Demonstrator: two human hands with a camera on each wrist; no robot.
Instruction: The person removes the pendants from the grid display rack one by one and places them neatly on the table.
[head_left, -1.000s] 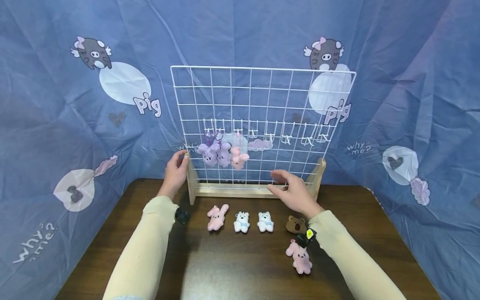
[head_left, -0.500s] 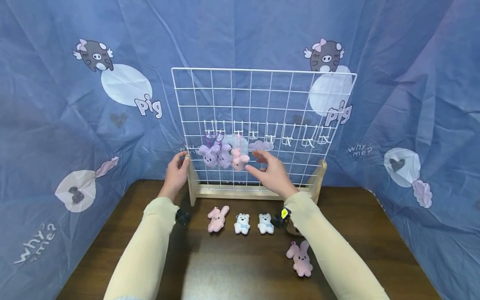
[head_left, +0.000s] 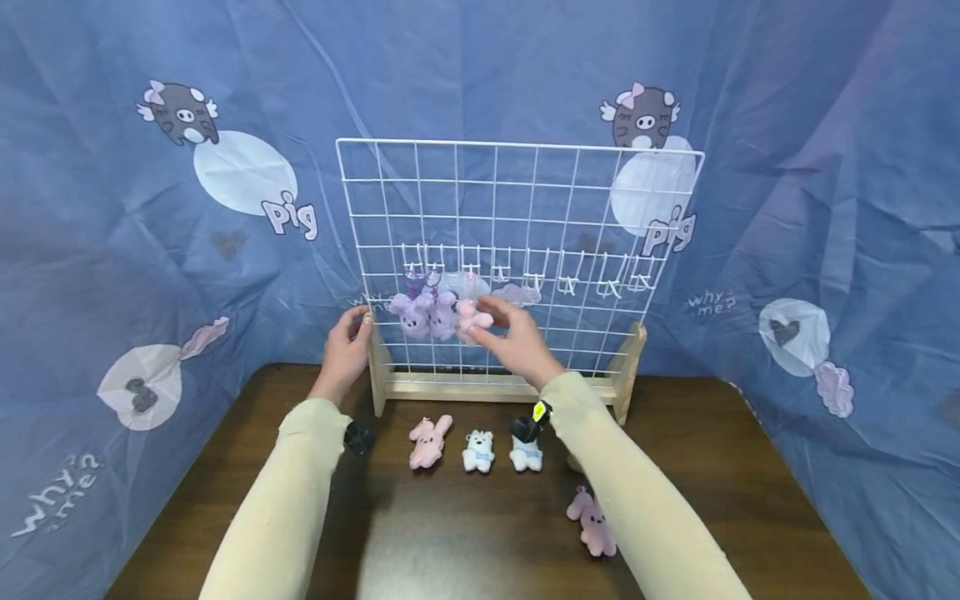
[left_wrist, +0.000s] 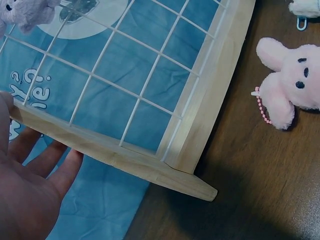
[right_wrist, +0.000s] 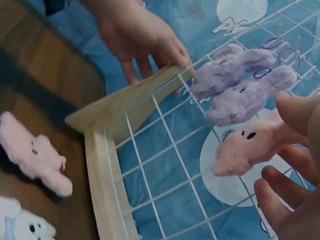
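Note:
My left hand (head_left: 345,354) grips the wooden side post (head_left: 378,367) of a white wire grid rack (head_left: 555,183), thumb in front and fingers behind. A pink bunny plush keychain (head_left: 467,315) hangs from a hook on the grid. My right hand (head_left: 521,342) holds this plush at its right side; in the right wrist view the thumb lies over the pink bunny (right_wrist: 245,147) and the fingers curl beneath it. To its left hang two purple plush keychains (head_left: 412,318), side by side.
Several bare white hooks (head_left: 567,285) run along the grid's right part. On the brown table (head_left: 450,533) lie a pink bunny (head_left: 428,443), two white bear plushes (head_left: 478,452), and another pink bunny (head_left: 596,533) beside the right sleeve. A blue printed cloth (head_left: 300,83) hangs behind.
My right hand has moved left from the grid's right half to the hanging pink bunny and now holds it. The left hand has stayed at the post.

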